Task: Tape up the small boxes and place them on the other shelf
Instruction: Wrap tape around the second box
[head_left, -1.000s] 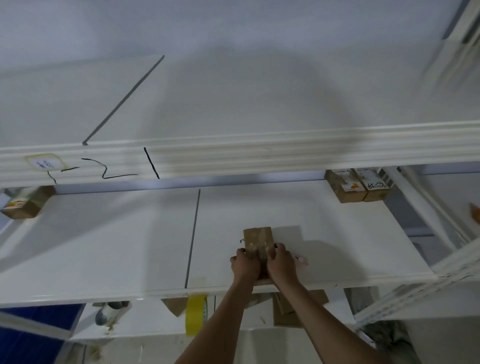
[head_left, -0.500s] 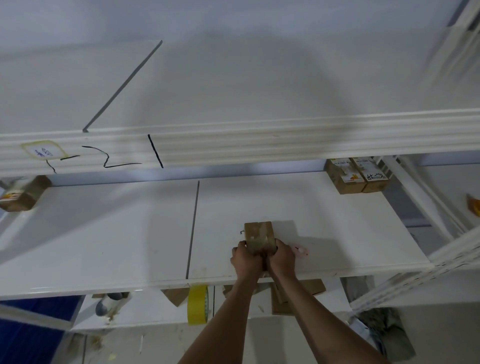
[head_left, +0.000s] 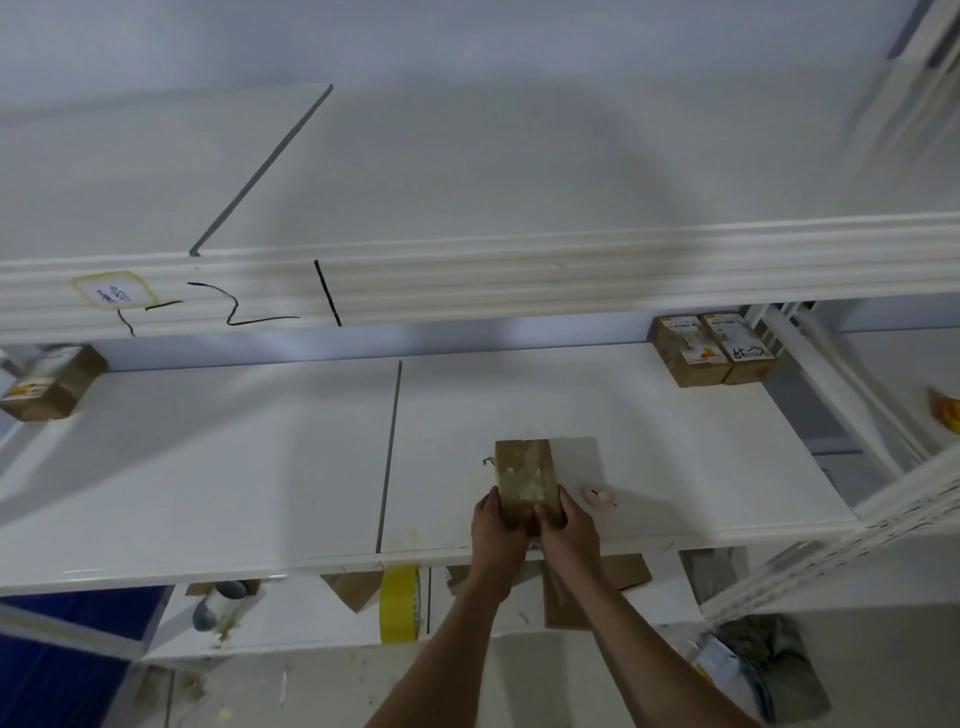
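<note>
Left hand and right hand are gripping the small box on the shelf. 2 boxes are sitting at 1 o'clock.

On the front rail of the shelf above my working shelf, black marker strokes read roughly as a dash, a "2" and a "1", with a short hooked stroke below the dash. Left of them on the same rail sits a white sticker edged in yellowish tape, carrying blue handwriting too blurred for me to read. At the back right of the middle shelf, two small cartons bear printed labels; the right one has black handwritten characters I cannot make out. The carton at far left has an orange-marked label, unreadable.
</note>
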